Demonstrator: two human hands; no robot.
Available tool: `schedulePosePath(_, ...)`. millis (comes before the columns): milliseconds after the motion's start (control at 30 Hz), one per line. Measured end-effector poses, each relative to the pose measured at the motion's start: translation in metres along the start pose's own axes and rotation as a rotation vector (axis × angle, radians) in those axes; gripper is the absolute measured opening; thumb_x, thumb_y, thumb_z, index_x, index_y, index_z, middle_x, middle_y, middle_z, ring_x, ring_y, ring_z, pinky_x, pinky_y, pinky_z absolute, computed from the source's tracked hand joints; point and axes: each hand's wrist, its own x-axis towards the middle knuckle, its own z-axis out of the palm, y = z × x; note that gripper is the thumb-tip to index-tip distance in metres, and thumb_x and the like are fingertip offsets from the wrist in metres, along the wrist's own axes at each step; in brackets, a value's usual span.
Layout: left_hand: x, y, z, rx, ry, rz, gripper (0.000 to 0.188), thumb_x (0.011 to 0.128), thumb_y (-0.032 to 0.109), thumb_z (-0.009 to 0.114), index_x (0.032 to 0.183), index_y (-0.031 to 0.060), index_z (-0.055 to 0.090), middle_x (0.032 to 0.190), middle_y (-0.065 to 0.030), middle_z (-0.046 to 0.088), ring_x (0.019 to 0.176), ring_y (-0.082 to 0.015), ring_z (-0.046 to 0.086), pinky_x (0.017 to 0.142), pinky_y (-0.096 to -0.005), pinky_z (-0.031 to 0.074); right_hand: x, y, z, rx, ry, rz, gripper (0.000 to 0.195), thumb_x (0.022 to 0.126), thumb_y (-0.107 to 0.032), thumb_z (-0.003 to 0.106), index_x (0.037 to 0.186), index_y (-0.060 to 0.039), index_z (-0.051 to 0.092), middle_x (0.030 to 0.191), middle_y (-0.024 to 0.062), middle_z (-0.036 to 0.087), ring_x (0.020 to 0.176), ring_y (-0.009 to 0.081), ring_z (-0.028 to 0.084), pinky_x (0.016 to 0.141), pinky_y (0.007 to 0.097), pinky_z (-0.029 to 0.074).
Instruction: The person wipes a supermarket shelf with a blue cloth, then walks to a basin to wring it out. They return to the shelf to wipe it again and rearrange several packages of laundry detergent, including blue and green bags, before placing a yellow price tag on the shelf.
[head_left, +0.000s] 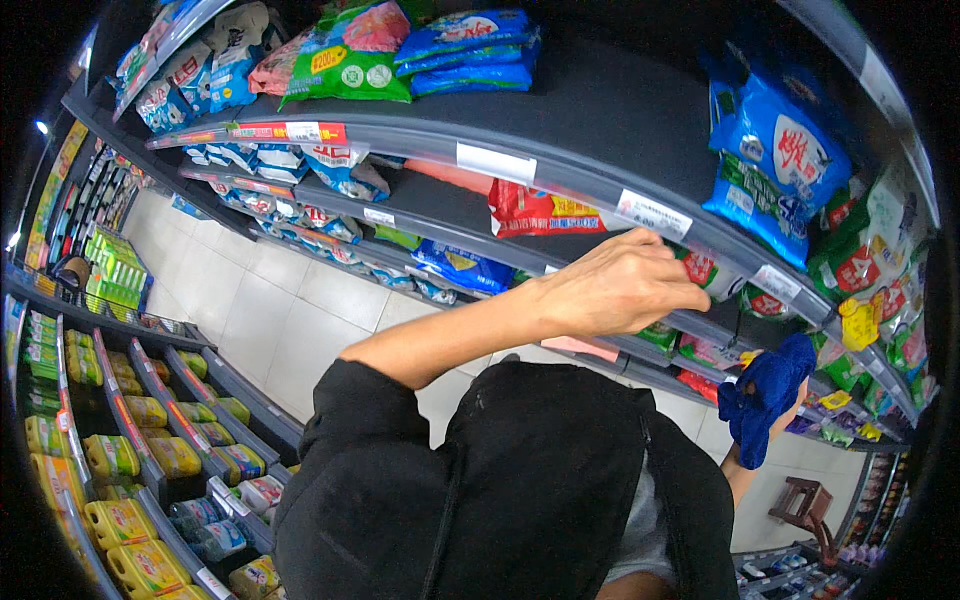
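Observation:
My left hand (630, 286) reaches across at the front edge of a dark metal shelf (600, 139), just below a price label (654, 214). Its fingers are bent, and their tips are hard to make out, so I cannot tell whether they touch the rail or hold anything. Over at the right, my right hand (789, 409) holds a dark blue cloth (769, 397), which covers most of the fingers. Blue detergent bags (787, 161) stand on the shelf above that cloth. A red bag (544, 210) lies on the shelf level beneath, close to my left hand.
More blue packs (472, 49) and a green bag (349, 64) lie along the upper shelf. A yellow tag (860, 322) hangs from the rail at right. Shelves of yellow bottles (146, 566) line the lower left. A brown stool (802, 502) stands on the tiled floor (300, 322).

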Motion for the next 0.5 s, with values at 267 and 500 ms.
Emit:
schedulePosePath(267,-0.023,-0.036,-0.015,0.388,0.102,-0.089,0.025,0.074,0.011,0.067,0.099,0.0106,0.067,0.09,-0.0047,0.059,0.095,-0.0236,0.054,0.082,-0.0368,0.043,0.001,0.007,0.066,0.794,0.105,0.63,0.042,0.093,-0.022,0.056,0.129,-0.0024,0.049,0.099,0.0095,0.06,0.078,0.0168,0.06,0.072,0.0302,0.049)
schedulePosePath(500,-0.003,-0.068,0.027,0.613,0.149,-0.204,0.029,0.079,0.017,0.059,0.107,0.0174,0.068,0.099,-0.007,0.053,0.105,-0.0259,0.046,0.085,-0.0492,0.031,0.038,-0.01,0.1,0.957,0.136,0.793,0.043,0.097,-0.039,0.045,0.121,-0.005,0.054,0.09,0.0095,0.065,0.07,0.0204,0.062,0.061,0.0325,0.052)
